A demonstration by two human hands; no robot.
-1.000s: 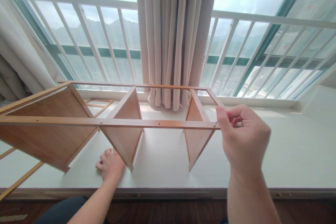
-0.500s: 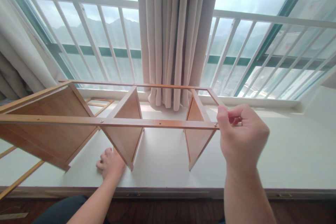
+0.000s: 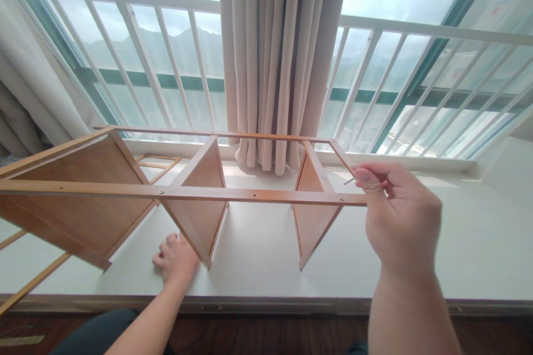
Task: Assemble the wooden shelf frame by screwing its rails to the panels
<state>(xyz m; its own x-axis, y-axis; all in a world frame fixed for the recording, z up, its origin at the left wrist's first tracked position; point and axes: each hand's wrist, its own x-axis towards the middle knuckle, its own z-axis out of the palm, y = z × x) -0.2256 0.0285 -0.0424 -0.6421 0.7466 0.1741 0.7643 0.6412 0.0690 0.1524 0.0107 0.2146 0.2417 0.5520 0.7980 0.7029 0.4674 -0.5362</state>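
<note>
Right hand (image 3: 402, 216) shifted right and slightly up, off silver screw head (image 3: 342, 198) at right end of near light-brown wooden shelf rail (image 3: 187, 193); screw now exposed. Thin metal tool tip (image 3: 348, 181) lifted clear, pinched in fingertips (image 3: 368, 177).

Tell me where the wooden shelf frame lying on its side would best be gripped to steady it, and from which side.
Probably the near top rail of the wooden shelf frame, gripped from above between the two upright panels. It runs level, thin and unobstructed there, so fingers can wrap it. The right hand pinches a small metal pin by the rail's right end; the left hand rests on the white sill.
</note>
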